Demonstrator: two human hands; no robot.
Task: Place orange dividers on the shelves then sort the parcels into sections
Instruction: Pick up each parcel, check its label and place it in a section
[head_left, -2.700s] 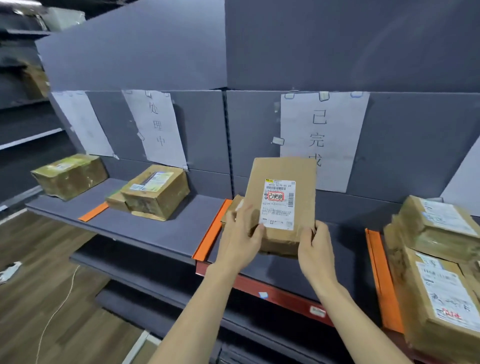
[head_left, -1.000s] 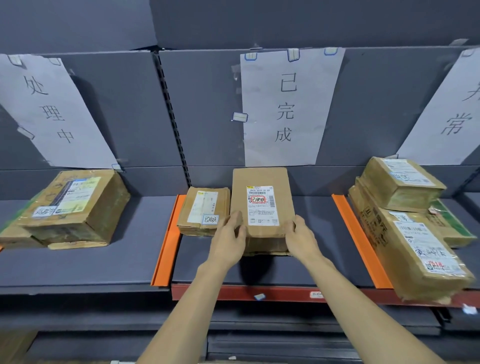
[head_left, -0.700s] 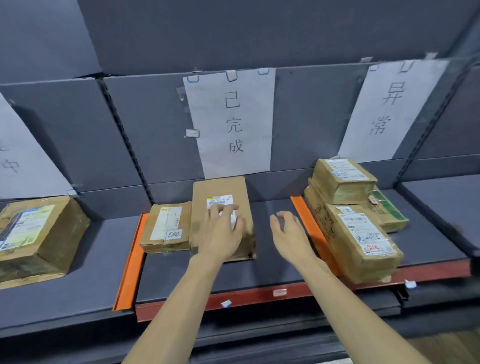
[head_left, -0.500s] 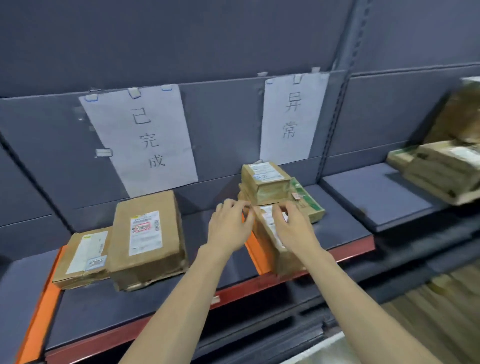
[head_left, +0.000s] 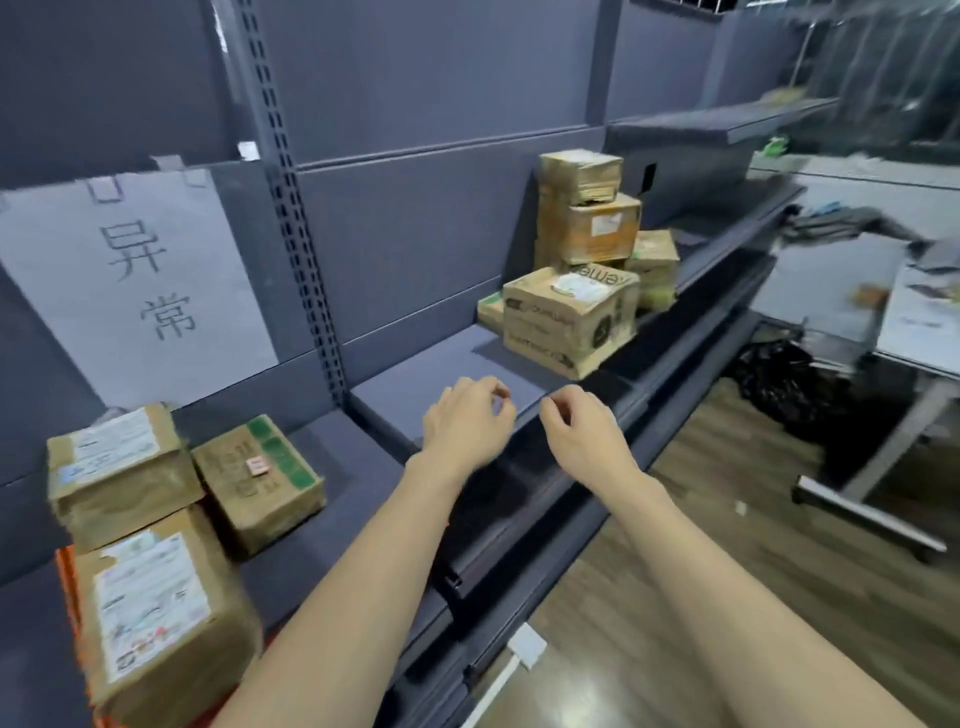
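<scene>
Grey shelf (head_left: 415, 395) carries parcels (head_left: 571, 322) stacked far right and others lower left beside an orange divider (head_left: 65, 571); left hand (head_left: 462, 426) and right hand (head_left: 587, 431) hover between, fingers loosely curled, grasping nothing.

Brown parcels w/ labels: three stacked on grey shelf (head_left: 332, 447) at its left end (head_left: 150, 525), beside orange divider (head_left: 65, 577). Another pile (head_left: 576, 270) further right on shelf, approx. five boxes, top ones upright, blurry.

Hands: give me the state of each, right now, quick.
Left hand: empty, fingers loosely curled, held out over the shelf.
Right hand: empty, fingers loosely curled, beside the left.
</scene>
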